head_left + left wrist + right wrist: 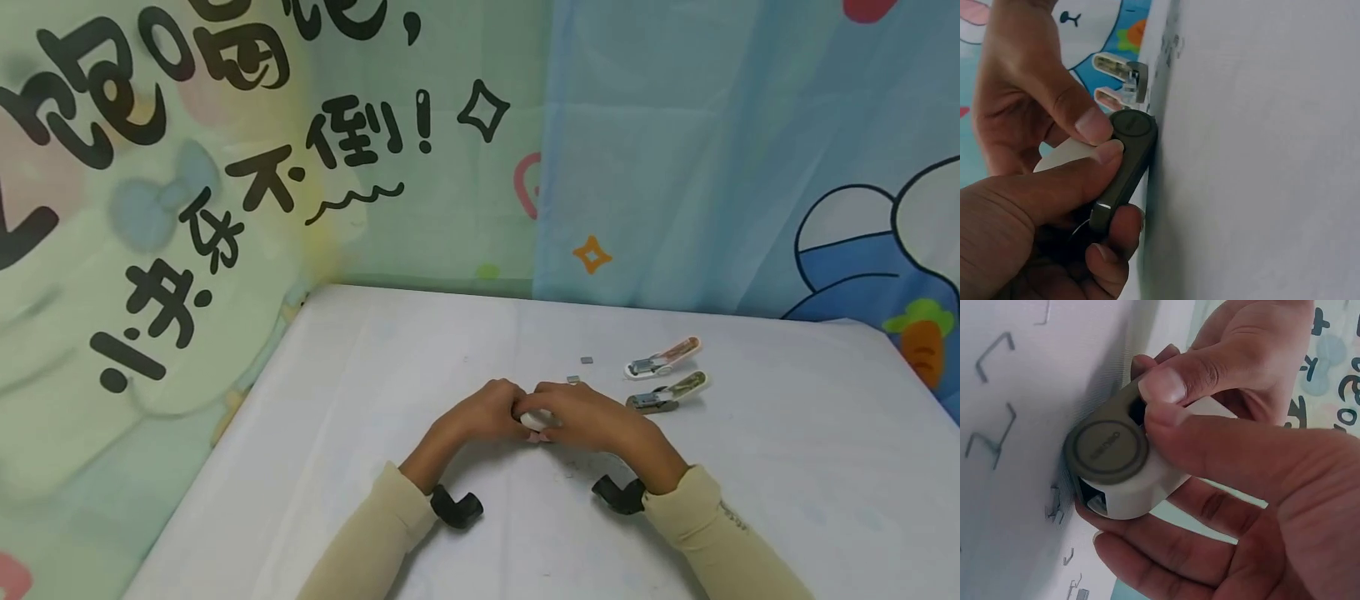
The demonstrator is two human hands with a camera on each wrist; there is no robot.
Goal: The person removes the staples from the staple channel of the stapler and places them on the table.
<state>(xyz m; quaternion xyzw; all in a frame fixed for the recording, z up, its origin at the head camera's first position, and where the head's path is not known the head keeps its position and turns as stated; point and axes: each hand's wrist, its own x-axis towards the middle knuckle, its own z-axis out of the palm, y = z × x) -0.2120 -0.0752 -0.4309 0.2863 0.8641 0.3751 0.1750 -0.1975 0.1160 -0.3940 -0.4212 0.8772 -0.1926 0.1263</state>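
Between both hands is a small rounded stapler (1107, 450), dark olive-grey with a white body. My left hand (491, 410) grips one end of it, thumb on top and fingertips curled beneath. From the other side, my right hand (585, 414) holds the rounded end, its thumb against the upper edge and its fingers under the white part. Both thumb tips meet near the middle of the stapler in the wrist views. A small dark slot shows at its rounded end in the right wrist view. In the head view the hands cover most of it.
Two more small staplers, one orange-and-white (663, 358) and one green-and-grey (667, 393), lie open to the right on the white table (787, 467). Short staple strips (587, 360) lie beyond the hands. Loose bent staples (997, 434) are scattered close by. A printed curtain (675, 167) hangs behind.
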